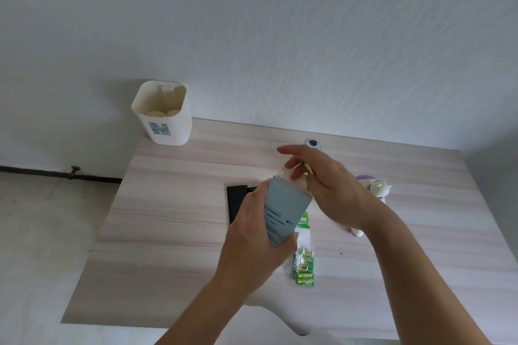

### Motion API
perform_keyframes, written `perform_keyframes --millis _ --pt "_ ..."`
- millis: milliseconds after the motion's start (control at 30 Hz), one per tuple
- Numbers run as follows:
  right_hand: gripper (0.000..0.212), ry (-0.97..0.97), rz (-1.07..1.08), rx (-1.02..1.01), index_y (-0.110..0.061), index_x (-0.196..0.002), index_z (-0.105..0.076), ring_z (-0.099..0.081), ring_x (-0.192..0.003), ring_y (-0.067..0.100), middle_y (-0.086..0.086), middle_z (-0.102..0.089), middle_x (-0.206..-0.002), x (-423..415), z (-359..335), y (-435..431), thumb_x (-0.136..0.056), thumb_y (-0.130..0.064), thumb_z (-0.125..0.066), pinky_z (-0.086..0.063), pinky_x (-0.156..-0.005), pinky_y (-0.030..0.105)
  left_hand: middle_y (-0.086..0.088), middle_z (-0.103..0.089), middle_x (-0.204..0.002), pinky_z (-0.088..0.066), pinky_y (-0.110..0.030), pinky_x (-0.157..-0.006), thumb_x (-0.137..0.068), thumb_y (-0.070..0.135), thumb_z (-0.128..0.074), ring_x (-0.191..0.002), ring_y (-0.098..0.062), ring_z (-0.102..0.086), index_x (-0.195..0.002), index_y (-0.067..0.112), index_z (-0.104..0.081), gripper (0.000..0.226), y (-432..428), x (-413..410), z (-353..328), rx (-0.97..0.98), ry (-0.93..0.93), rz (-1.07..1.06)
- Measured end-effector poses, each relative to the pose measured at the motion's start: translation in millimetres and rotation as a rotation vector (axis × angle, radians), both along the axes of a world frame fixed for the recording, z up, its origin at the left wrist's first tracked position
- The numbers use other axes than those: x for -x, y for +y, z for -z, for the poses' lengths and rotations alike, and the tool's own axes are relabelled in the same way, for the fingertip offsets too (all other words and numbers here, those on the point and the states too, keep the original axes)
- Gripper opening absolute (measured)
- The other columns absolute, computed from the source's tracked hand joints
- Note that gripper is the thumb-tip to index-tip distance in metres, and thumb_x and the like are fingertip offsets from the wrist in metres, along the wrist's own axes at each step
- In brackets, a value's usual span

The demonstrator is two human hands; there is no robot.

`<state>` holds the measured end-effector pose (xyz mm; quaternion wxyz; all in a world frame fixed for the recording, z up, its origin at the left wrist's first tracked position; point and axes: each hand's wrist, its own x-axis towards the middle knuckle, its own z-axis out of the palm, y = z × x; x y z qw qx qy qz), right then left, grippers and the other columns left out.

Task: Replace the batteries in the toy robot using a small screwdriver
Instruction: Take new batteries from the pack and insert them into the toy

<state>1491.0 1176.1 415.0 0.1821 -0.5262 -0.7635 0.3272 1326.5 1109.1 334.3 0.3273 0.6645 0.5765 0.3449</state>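
Note:
My left hand (253, 235) grips a grey-blue screwdriver box (286, 204) held tilted above the table. My right hand (328, 185) is at the box's open top end, its thumb and fingers pinching the white inner tray (294, 179); a small green-yellow item (308, 168) shows between its fingers. A clear pack of green batteries (304, 266) lies on the table just below the box. The white and purple toy robot (375, 187) lies to the right, largely hidden behind my right wrist.
A black flat object (235, 202) lies on the wooden table (173, 204) behind my left hand. A white bin (162, 115) stands at the table's far left corner against the wall. A round cable grommet (312, 143) sits near the far edge.

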Motion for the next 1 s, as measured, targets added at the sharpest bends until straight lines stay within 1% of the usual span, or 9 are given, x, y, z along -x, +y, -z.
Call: perform_keyframes --millis 100,200,300,500,700,767,833,900,1000 --pt "0.056 0.061 0.063 -0.004 -0.034 -0.139 -0.047 -0.063 -0.106 -0.003 -0.003 -0.054 -0.120 2 -4 2 -0.096 0.003 -0.048 -0.048 -0.093 0.011 0.020 -0.044 -0.116 -0.043 -0.005 -0.069 -0.074 0.044 -0.071 -0.109 0.002 -0.046 -0.145 0.039 -0.026 0.085 1 0 0 -0.006 0.006 0.006" --pt "0.045 0.144 0.110 0.042 -0.028 -0.137 -0.054 -0.066 -0.105 -0.004 -0.009 -0.069 -0.116 6 -5 1 -0.096 -0.011 -0.061 -0.051 -0.093 0.015 0.020 -0.044 -0.116 -0.044 -0.005 -0.069 -0.074 0.043 -0.073 -0.108 0.002 -0.046 -0.144 0.040 -0.025 0.085 3 -1 -1 -0.012 0.004 -0.003" --pt "0.036 0.048 0.106 -0.006 -0.025 -0.136 -0.057 -0.062 -0.115 -0.001 -0.015 -0.068 -0.124 11 1 -3 -0.100 -0.024 -0.056 -0.050 -0.100 0.024 0.021 -0.044 -0.119 -0.041 -0.001 -0.077 -0.074 0.041 -0.074 -0.111 0.004 -0.045 -0.145 0.037 -0.027 0.086 5 0 0 -0.017 -0.009 -0.024" --pt "0.040 -0.072 0.051 0.018 -0.025 -0.146 -0.048 -0.057 -0.119 0.006 -0.009 -0.063 -0.134 16 4 -7 -0.106 -0.026 -0.039 -0.046 -0.098 0.024 0.020 -0.046 -0.120 -0.042 -0.002 -0.078 -0.072 0.048 -0.069 -0.107 0.002 -0.048 -0.146 0.034 -0.031 0.085 6 3 2 -0.034 -0.011 -0.039" --pt "0.049 -0.202 -0.045 0.036 -0.026 -0.155 -0.031 -0.049 -0.122 0.009 -0.007 -0.053 -0.144 19 11 -7 -0.107 -0.031 -0.036 -0.031 -0.082 -0.004 0.021 -0.047 -0.118 -0.044 -0.002 -0.076 -0.071 0.050 -0.069 -0.107 0.004 -0.049 -0.146 0.033 -0.032 0.085 8 3 3 -0.050 -0.031 -0.045" --pt "0.051 -0.212 -0.062 0.026 -0.026 -0.155 -0.030 -0.043 -0.134 0.010 -0.008 -0.047 -0.150 19 12 -9 -0.105 -0.029 -0.042 -0.029 -0.091 -0.002 0.022 -0.046 -0.118 -0.046 -0.004 -0.075 -0.070 0.053 -0.066 -0.107 0.004 -0.049 -0.145 0.034 -0.031 0.084 8 3 4 -0.052 -0.035 -0.053" --pt "0.050 -0.156 -0.026 -0.018 -0.028 -0.151 -0.037 -0.036 -0.141 0.007 -0.008 -0.045 -0.152 17 12 -11 -0.103 -0.028 -0.049 -0.030 -0.106 0.012 0.023 -0.045 -0.120 -0.046 -0.006 -0.073 -0.071 0.053 -0.066 -0.109 0.004 -0.049 -0.145 0.036 -0.030 0.084 8 4 4 -0.047 -0.036 -0.067" --pt "0.044 -0.057 0.061 -0.081 -0.031 -0.143 -0.049 -0.044 -0.133 0.000 -0.011 -0.054 -0.143 12 14 -12 -0.100 -0.027 -0.055 -0.035 -0.106 0.016 0.023 -0.044 -0.124 -0.042 -0.005 -0.074 -0.072 0.049 -0.071 -0.111 0.006 -0.045 -0.146 0.035 -0.029 0.086 9 7 6 -0.030 -0.030 -0.080" --pt "0.036 0.059 0.171 -0.097 -0.029 -0.133 -0.059 -0.054 -0.112 -0.011 -0.019 -0.060 -0.127 2 22 -13 -0.097 -0.023 -0.060 -0.038 -0.098 0.006 0.022 -0.045 -0.126 -0.039 -0.006 -0.078 -0.074 0.040 -0.079 -0.106 0.006 -0.044 -0.147 0.034 -0.028 0.089 8 18 15 0.006 -0.009 -0.100"
